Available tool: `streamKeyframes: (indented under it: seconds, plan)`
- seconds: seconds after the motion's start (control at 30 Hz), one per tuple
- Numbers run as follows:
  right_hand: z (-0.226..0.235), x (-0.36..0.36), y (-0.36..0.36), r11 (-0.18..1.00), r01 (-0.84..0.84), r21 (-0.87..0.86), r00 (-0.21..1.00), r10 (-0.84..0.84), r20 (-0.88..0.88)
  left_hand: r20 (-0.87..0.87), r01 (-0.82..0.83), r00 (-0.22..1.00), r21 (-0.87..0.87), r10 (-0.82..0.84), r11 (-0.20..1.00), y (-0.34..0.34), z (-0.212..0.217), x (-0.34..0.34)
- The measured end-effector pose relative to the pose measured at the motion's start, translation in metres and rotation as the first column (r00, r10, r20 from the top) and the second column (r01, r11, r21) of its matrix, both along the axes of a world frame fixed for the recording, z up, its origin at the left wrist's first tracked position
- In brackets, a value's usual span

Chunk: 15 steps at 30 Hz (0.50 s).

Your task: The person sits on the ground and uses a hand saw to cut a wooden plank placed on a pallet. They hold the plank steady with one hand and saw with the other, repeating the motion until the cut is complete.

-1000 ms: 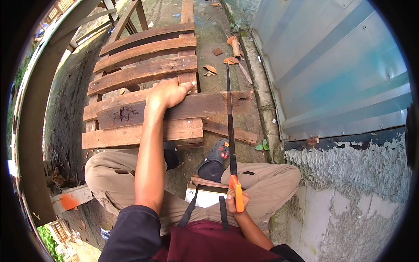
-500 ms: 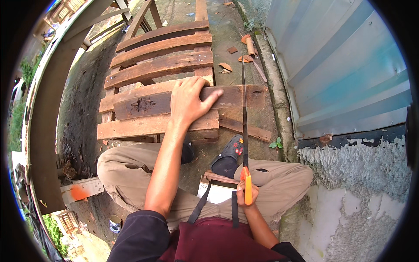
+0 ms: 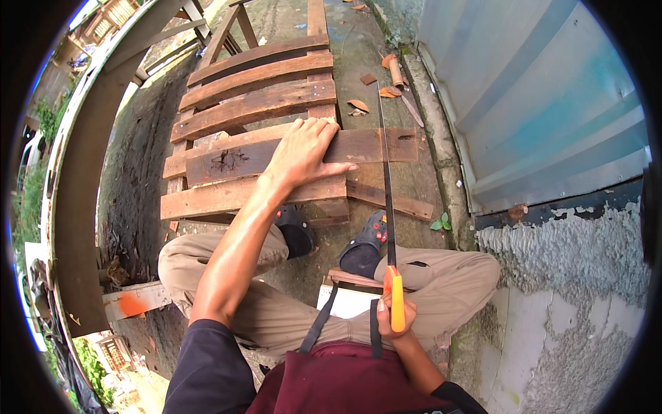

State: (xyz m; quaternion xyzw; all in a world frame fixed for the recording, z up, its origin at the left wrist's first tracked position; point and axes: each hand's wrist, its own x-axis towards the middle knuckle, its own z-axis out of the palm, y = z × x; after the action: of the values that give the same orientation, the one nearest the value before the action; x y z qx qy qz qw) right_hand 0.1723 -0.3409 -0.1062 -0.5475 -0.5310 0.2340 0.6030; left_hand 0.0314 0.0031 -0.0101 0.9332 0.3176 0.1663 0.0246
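Dark plank lies across the near slats of the slatted pallet, its right end jutting past the pallet's right edge. It looks stiff, light and rough enough not to slip; a flat palm over the pallet suits it, since the overhang probably flexes. Your left hand rests on it there, palm down, thumb spread from the fingers. Beyond the pallet's right edge, the saw crosses the plank; your right hand curls around its orange handle.
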Motion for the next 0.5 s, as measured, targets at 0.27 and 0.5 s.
streamKeyframes:
  seconds: [0.27, 0.5]
  plan:
    - [0.046, -0.004, -0.018, 0.995, 0.05, -0.086, 0.994, -0.058, -0.093, 0.001, 0.016, 1.0, -0.071, -0.016, 0.997, 0.003, 0.005, 0.0]
    - [0.055, 0.003, -0.013, 0.998, -0.03, -0.062, 1.0, 0.03, -0.003, -0.064, -0.004, 0.998, -0.287, -0.015, 0.958, 0.015, 0.027, 0.003]
